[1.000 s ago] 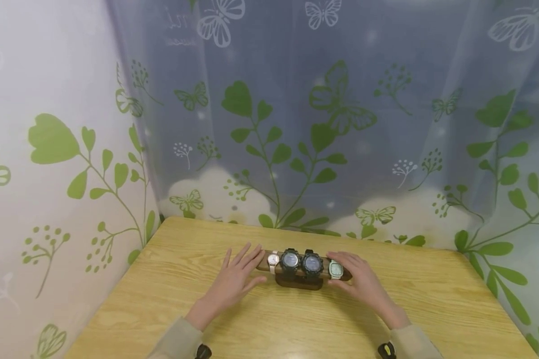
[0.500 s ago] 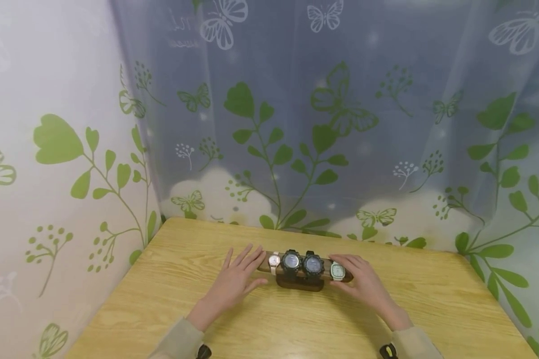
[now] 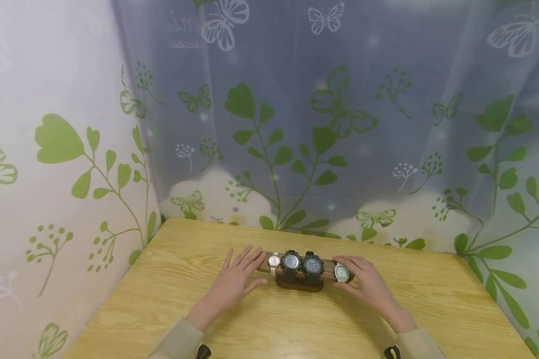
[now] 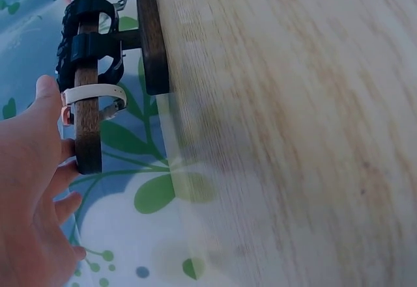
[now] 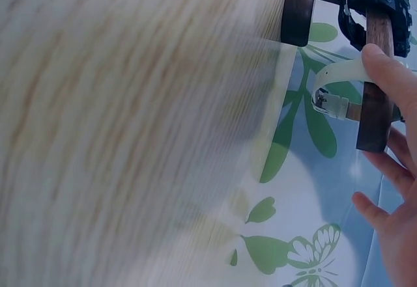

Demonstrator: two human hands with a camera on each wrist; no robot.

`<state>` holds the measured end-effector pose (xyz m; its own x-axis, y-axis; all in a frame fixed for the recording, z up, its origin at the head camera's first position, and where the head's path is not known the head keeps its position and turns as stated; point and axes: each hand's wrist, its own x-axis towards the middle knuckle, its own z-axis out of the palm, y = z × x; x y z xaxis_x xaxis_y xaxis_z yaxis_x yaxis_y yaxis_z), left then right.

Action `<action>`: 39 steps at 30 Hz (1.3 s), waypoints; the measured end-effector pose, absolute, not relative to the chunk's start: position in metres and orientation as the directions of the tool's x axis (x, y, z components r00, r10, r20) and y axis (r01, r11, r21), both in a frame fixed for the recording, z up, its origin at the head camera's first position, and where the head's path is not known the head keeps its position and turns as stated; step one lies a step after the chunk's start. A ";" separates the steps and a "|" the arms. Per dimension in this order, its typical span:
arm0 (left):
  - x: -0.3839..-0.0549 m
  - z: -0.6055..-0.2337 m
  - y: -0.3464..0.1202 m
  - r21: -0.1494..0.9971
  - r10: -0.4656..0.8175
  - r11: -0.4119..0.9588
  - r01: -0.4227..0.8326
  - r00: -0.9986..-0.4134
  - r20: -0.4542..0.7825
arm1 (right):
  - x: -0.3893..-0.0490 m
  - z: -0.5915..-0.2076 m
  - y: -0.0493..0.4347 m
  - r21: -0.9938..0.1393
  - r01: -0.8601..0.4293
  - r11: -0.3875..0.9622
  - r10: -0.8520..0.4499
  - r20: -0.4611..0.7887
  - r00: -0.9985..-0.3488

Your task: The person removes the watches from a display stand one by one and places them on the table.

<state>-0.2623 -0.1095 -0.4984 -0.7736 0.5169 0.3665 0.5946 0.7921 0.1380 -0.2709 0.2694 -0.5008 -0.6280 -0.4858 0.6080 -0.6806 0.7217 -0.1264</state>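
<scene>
A dark wooden watch stand [image 3: 298, 284] bears several watches along its raised bar. Two chunky black watches, one [image 3: 291, 260] left of the other [image 3: 313, 265], sit in the middle. At the left end is a small watch [image 3: 274, 261] with a white strap [image 4: 94, 92]. My left hand [image 3: 233, 280] lies at that end with fingers spread, thumb beside the small watch. My right hand [image 3: 372, 288] pinches the pale green square watch [image 3: 342, 272] near the bar's right end. In the right wrist view, the thumb presses by its strap [image 5: 342, 72], with the other fingers behind the bar.
The stand rests on a light wood-grain table [image 3: 197, 239], towards its back edge. Patterned curtains [image 3: 269, 149] with leaves and butterflies hang behind and at the sides. Dark wrist-camera pieces show at both sleeves [image 3: 179, 336].
My right hand has slid the pale green watch a little to the right along the bar, widening its gap from the black watches. The left hand stays at the left end.
</scene>
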 end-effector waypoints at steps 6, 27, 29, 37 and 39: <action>-0.263 -0.500 -0.109 0.138 0.519 0.789 0.598 -0.771 0.370 | -0.269 -0.501 0.275 -0.112 -0.670 0.734 -0.481 0.611 -0.629; -0.262 -0.499 -0.108 0.192 0.511 0.777 0.599 -0.779 0.363 | -0.248 -0.488 0.338 -0.071 -0.595 0.801 -0.417 0.647 -0.638; -0.262 -0.498 -0.109 0.193 0.509 0.779 0.597 -0.781 0.361 | -0.245 -0.487 0.345 -0.072 -0.584 0.809 -0.407 0.648 -0.644; -0.261 -0.498 -0.109 0.186 0.512 0.775 0.603 -0.773 0.374 | -0.233 -0.484 0.370 -0.068 -0.556 0.829 -0.389 0.644 -0.659; -0.261 -0.499 -0.108 0.184 0.514 0.773 0.608 -0.769 0.380 | -0.232 -0.483 0.375 -0.062 -0.547 0.835 -0.387 0.641 -0.663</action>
<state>-0.2608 -0.1085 -0.4987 -0.7691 0.5143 0.3795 0.6075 0.7727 0.1839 -0.2317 0.3752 -0.4833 -0.6628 -0.3868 0.6412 -0.5469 0.8349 -0.0617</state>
